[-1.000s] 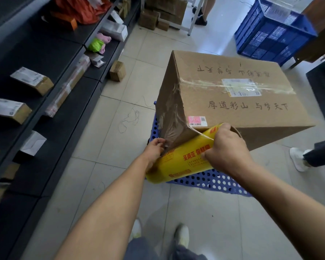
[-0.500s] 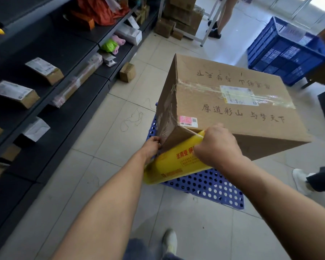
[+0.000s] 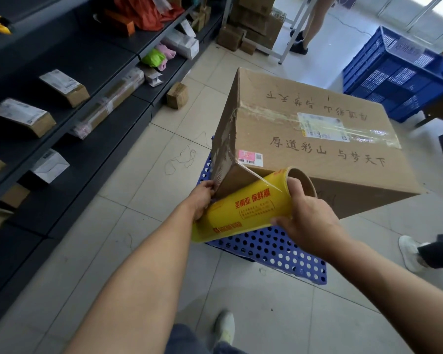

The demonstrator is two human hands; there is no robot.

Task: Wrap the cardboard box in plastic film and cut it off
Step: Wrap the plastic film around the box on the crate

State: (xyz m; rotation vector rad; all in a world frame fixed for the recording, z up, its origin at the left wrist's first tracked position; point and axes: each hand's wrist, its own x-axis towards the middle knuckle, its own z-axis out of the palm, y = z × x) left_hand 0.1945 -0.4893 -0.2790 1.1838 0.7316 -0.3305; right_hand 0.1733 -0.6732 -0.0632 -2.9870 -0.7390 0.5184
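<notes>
Just one cardboard box [image 3: 317, 139], one film roll [image 3: 241, 213].

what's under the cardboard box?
A blue perforated plastic platform shows beneath the tilted cardboard box, near its lower corner. The box, the film roll and both hands hide the rest, so how the box bears on it is unclear.

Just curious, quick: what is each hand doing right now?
Left hand: closed on the film roll, at the cardboard box corner.
Right hand: closed on the film roll's other end.
</notes>
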